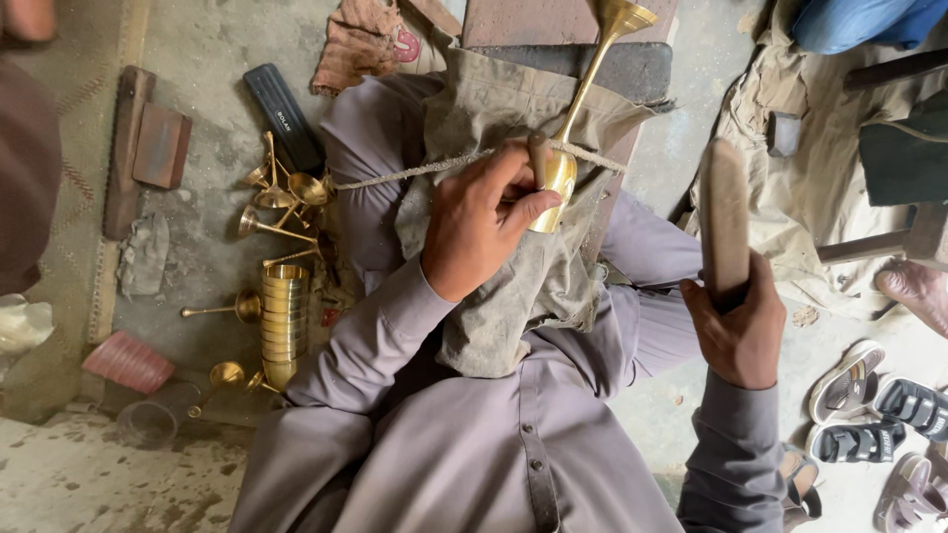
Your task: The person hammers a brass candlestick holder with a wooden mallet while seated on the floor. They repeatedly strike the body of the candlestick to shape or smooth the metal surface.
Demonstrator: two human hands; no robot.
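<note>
Lap cloth (pixel 513 296): grey-green, soft, draped over the seated person's knees; bears the work.
Brass goblet (pixel 583 109): lying bowl-down on the cloth, slim stem and foot pointing away, a cord (pixel 415 173) crossing its bowl. Likely rigid, fairly heavy, slick when polished; best held round the bowl, not the stem.
Wooden stick (pixel 724 217): upright, stiff.
Left hand (pixel 484 222): fingers curled round the bowl.
Right hand (pixel 736 331): fingers closed about the stick's lower end.

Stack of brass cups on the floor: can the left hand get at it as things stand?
Probably not right away: the left hand is gripping the brass goblet. The stack of brass cups sits unobstructed beside the left arm.
</note>
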